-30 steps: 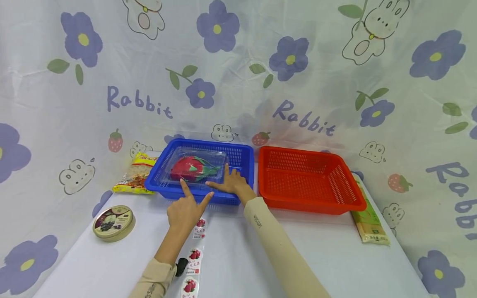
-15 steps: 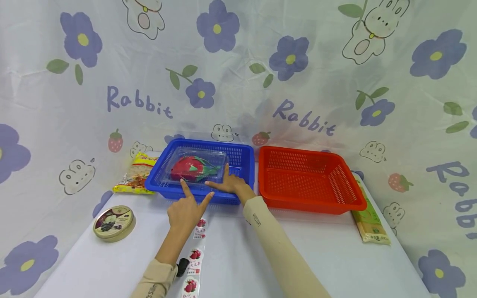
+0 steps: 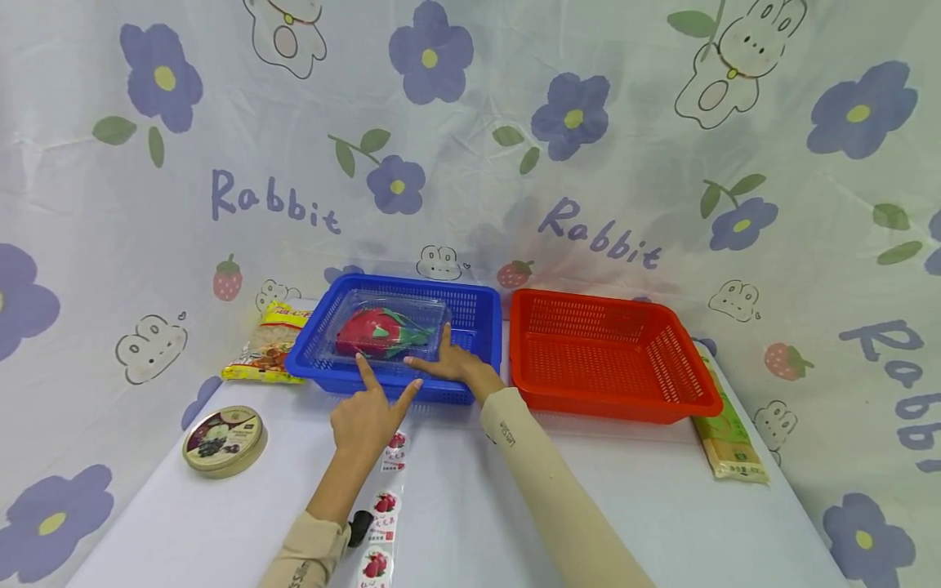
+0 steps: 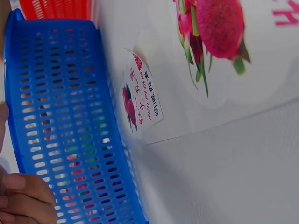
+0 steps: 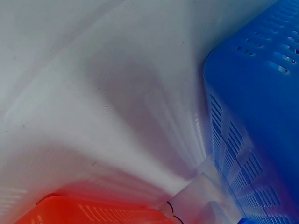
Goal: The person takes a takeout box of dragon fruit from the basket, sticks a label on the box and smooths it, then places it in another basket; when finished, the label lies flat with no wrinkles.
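— Hands first: where are they?

— Left hand (image 3: 365, 418) is at the near wall of the blue basket (image 3: 470, 304), forefinger and thumb spread wide apart, the forefinger tip touching the near edge of the clear box (image 3: 382, 331). Its other fingers are curled in. It pinches nothing.

— And the right?

— Right hand (image 3: 457, 359) reaches over the basket's near rim, fingers straight and spread, lying flat against the box's right near corner. Thumb points left along the box edge, near the left thumb.

— Where does the box sit?

— Inside the blue basket, in its left part, lid shut, with a red dragon fruit (image 3: 375, 331) showing through it.

— What else is on the table (image 3: 515, 523)?

— Red basket (image 3: 610, 355) just right of the blue one, their walls close together. Behind the blue basket's left corner lies a yellow snack bag (image 3: 266, 343). Round tin (image 3: 224, 439) sits near left, well apart from the hands. Sticker strip (image 3: 382, 506) with fruit pictures runs on the table under the left forearm. Green packet (image 3: 728, 441) lies at the red basket's right side.

— Wrist views?

— Left one shows the blue wall and a dragon fruit sticker (image 4: 142, 100); right one is mostly blur, both basket corners only.
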The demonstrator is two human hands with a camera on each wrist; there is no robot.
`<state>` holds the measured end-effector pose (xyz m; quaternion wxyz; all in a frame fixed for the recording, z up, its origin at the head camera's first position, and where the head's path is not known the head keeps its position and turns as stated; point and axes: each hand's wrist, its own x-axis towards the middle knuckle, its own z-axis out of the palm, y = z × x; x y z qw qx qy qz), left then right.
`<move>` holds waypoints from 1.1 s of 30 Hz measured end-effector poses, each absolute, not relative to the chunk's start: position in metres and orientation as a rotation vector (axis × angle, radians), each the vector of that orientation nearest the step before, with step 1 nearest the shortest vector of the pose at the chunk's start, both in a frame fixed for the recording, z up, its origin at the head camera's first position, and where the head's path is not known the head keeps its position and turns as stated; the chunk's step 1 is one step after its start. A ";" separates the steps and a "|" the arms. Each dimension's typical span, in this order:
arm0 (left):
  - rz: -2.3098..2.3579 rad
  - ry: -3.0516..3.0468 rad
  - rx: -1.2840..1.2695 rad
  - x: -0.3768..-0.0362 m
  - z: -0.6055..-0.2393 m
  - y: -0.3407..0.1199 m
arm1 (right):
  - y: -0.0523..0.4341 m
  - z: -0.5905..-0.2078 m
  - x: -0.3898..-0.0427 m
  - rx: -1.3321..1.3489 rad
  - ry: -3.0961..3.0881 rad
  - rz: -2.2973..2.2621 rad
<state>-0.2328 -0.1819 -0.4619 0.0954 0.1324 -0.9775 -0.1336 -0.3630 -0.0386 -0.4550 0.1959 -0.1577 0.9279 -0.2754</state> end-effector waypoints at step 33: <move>-0.399 -2.884 0.385 -0.235 -0.467 -0.182 | -0.040 -0.456 -0.366 -0.452 2.547 -0.908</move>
